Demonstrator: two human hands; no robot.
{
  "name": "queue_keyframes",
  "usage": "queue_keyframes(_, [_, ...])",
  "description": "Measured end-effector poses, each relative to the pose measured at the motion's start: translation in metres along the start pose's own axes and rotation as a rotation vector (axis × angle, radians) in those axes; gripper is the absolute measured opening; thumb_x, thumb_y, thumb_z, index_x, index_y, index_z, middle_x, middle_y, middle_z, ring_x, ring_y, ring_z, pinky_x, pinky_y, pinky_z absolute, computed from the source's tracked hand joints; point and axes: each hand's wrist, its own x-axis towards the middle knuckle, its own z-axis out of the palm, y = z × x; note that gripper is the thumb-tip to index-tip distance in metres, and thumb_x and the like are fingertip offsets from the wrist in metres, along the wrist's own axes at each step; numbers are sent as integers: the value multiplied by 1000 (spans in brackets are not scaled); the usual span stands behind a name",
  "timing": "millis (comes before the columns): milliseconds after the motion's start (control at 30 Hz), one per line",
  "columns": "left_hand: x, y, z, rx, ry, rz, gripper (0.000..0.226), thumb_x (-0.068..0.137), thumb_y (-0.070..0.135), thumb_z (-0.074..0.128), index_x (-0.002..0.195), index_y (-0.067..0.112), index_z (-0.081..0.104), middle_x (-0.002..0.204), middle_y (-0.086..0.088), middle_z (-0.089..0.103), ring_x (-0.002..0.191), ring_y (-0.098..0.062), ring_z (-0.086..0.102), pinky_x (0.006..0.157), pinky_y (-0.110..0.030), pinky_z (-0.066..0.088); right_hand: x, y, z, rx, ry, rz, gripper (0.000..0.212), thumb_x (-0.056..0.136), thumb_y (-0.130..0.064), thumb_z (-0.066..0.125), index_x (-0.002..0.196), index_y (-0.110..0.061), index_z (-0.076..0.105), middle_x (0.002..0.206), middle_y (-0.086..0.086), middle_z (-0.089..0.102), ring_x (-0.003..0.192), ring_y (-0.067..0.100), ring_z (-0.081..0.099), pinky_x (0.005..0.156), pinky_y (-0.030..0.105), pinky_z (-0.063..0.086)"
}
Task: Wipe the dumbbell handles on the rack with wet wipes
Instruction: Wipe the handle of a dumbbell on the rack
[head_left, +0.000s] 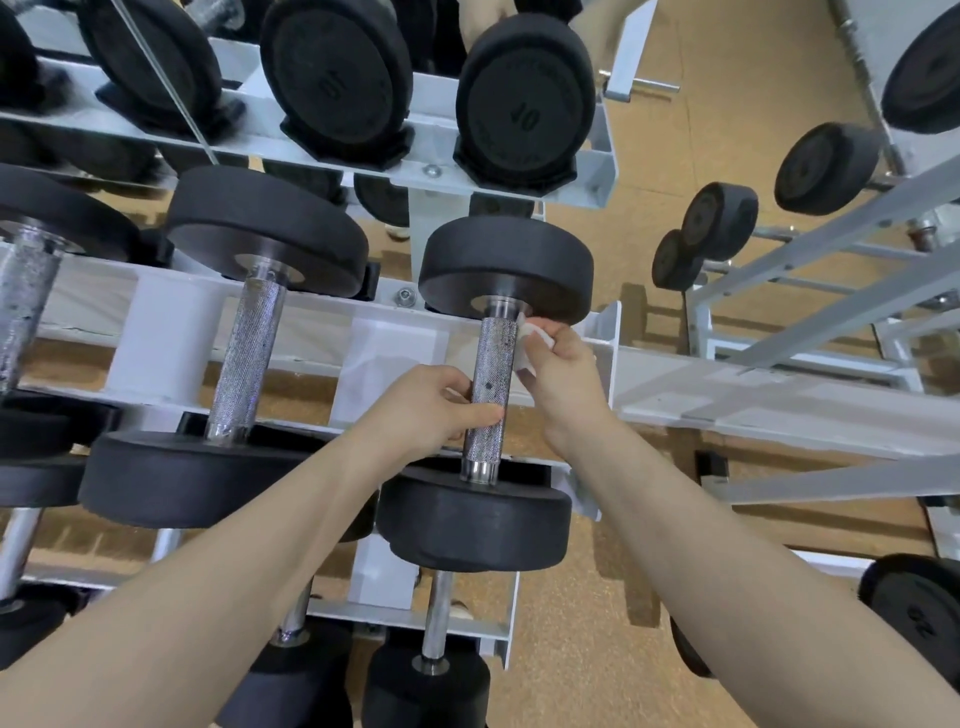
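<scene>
The left hand (441, 402) is curled round the knurled steel handle (488, 384) of a black round-headed dumbbell (483, 519), thumb across the near side and fingers wrapped behind, gripping it just below its middle. The right hand (561, 379) pinches a white wet wipe (532, 338) and presses it against the right side of the same handle, close under the far head (part of the wipe is hidden by the fingers). This dumbbell lies at the centre of the frame, on the right end of the middle tier of a white metal rack (727, 384). Just to its left sits a second dumbbell (244, 364) with a like handle. On the tier above, at the upper centre, stand dumbbells marked 10 (524, 98). Another rack (831, 249) with smaller dumbbells runs up the right side, over tan flooring.
</scene>
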Motion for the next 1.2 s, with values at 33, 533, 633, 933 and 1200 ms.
queue_keyframes(33, [0,0,0,-20,-2,-3,14,79,25,73,79,18,61,66,6,60,54,-2,52,43,-5,34,3,1,4,154,-41,123,18,98,-9,41,88,-16,55,81,2,53,77,15,50,79,31,47])
queue_keyframes(533, [1,-3,-1,-45,-21,-9,16,78,27,73,86,17,62,74,4,61,61,-4,53,48,-3,38,7,1,-26,616,-189,275,18,101,-7,33,114,-5,45,103,12,60,93,21,59,78,31,56])
queue_keyframes(633, [1,-3,-1,-38,-22,-7,16,79,28,73,83,19,61,74,5,61,60,-3,52,46,-3,36,7,2,-23,655,-208,301,22,100,-8,34,119,-4,45,109,14,60,93,21,61,81,32,55])
queue_keyframes(933, [2,-6,2,-48,-3,-14,22,79,28,72,93,14,63,78,3,62,65,-8,54,52,-10,39,10,0,-4,564,-309,405,33,102,-16,28,127,-5,45,101,16,62,76,22,64,72,34,54])
queue_keyframes(1200, [-3,-6,2,-41,58,-73,49,76,36,74,113,13,51,99,3,58,76,-8,56,58,-17,38,0,-6,-50,510,-318,376,37,100,-11,30,133,-1,44,118,16,62,92,23,68,82,34,56])
